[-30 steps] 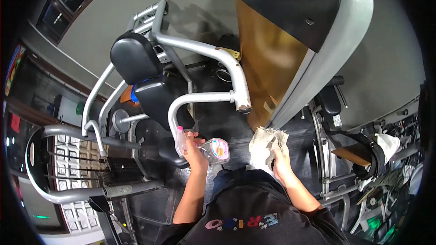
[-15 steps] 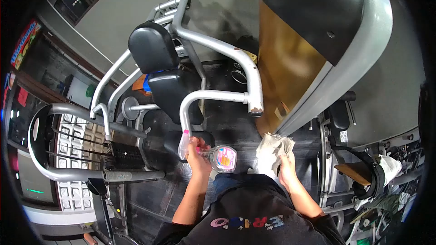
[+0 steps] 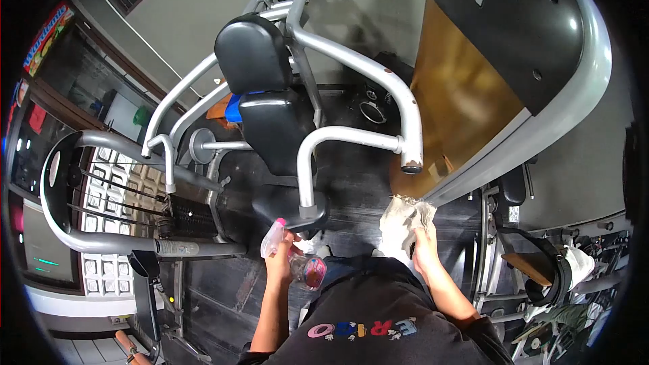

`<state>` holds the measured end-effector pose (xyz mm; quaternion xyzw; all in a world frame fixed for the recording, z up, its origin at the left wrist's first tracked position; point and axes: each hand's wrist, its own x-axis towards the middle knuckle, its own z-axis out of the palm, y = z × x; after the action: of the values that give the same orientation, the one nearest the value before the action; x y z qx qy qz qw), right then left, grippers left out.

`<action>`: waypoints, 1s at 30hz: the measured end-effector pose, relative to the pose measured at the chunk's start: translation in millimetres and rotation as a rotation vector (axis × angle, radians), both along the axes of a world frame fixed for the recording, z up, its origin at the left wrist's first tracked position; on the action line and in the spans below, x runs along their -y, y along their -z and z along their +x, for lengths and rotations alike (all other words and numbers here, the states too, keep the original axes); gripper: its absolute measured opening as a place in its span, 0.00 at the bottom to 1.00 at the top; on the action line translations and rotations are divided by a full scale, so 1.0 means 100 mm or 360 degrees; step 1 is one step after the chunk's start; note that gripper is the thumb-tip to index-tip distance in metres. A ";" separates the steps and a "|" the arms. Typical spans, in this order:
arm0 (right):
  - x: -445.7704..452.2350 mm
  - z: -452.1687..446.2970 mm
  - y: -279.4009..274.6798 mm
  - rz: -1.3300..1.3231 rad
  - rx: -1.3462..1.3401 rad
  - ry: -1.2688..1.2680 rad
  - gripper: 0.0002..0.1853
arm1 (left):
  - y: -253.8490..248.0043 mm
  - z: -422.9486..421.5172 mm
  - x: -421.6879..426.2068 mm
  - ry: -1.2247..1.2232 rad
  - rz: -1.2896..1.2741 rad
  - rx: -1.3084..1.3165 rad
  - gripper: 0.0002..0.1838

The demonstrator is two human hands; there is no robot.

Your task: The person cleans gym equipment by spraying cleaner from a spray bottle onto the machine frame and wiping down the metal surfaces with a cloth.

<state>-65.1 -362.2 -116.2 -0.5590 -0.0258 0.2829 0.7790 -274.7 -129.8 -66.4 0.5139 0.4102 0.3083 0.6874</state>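
My left hand [image 3: 280, 260] is wrapped round the neck of a clear spray bottle [image 3: 307, 272] with a pink nozzle tip and a colourful label. The bottle is tilted, its base toward my body. In my right hand [image 3: 424, 250] is a crumpled whitish cloth [image 3: 403, 224], which hangs down from my fingers. Just beyond my hands stands a gym machine with a black padded seat [image 3: 287, 208], a black backrest [image 3: 251, 54] and silver tubular arms [image 3: 351, 136]. Neither hand touches the machine.
A tall machine housing [image 3: 466, 74] with a gold panel rises at the right front. To the left is a weight-stack frame [image 3: 101, 257]. On the right, a rack [image 3: 483, 250] stands near a hanging belt [image 3: 558, 270] and white cloth [image 3: 580, 262]. Dark flooring [image 3: 223, 290] lies below.
My left hand has lowered and shifted slightly left with the spray bottle, whose base has turned downward. The view has shifted, so the machine appears further right. The cloth remains in my right hand.
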 end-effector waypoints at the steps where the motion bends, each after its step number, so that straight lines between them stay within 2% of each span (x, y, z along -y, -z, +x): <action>1: -0.06 -0.01 0.02 -0.0031 0.0023 0.0007 0.23 | 0.02 -0.06 -0.02 0.0019 0.0039 0.0027 0.08; 4: -0.26 -0.05 0.05 -0.0049 0.0032 -0.0022 0.24 | 0.04 -0.16 -0.10 0.0127 0.0062 -0.0041 0.09; 8: -0.53 -0.15 -0.11 0.0006 0.0053 0.0133 0.24 | -0.02 -0.19 -0.30 0.0351 0.0076 -0.0102 0.09; 14: -0.64 0.12 -0.46 -0.0032 0.0425 0.0504 0.29 | 0.03 -0.25 -0.62 0.0821 0.0231 -0.0010 0.11; 16: -0.66 0.35 -0.57 -0.0167 0.0711 0.0795 0.26 | 0.02 -0.24 -0.68 0.0818 0.0253 -0.0049 0.11; 18: -0.72 0.63 -0.86 -0.0356 0.1406 0.0527 0.27 | 0.03 -0.26 -0.74 0.0875 0.0221 -0.0015 0.11; 20: -0.89 0.88 -0.92 -0.0929 0.1876 0.0419 0.28 | -0.04 -0.26 -0.76 0.0936 0.0307 -0.0003 0.11; 22: -1.29 0.97 -0.81 -0.1085 0.2059 0.0277 0.25 | 0.00 -0.27 -0.82 0.0988 0.0305 0.0043 0.11; 24: -1.66 0.77 -0.75 -0.1620 0.2445 0.0285 0.22 | 0.02 -0.27 -0.87 0.1046 0.0305 0.0091 0.11; 25: -1.70 0.77 -0.76 -0.1637 0.2442 0.0309 0.22 | 0.03 -0.26 -0.90 0.1074 0.0354 0.0089 0.11; 27: -1.72 0.77 -0.75 -0.1272 0.2192 0.0083 0.21 | 0.00 -0.25 -0.93 0.1083 0.0347 0.0079 0.11; 28: -1.67 0.81 -0.69 -0.1288 0.2178 0.0110 0.21 | -0.03 -0.24 -0.94 0.1114 0.0353 0.0079 0.11; 30: -1.45 0.93 -0.55 -0.0928 0.2054 0.0070 0.21 | -0.08 -0.22 -0.99 0.1093 0.0363 0.0109 0.11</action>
<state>28.2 -216.7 -61.4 -0.8012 -0.3942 -0.1251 0.4324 -296.4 -30.8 -58.6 0.6844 0.1532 0.1202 0.7026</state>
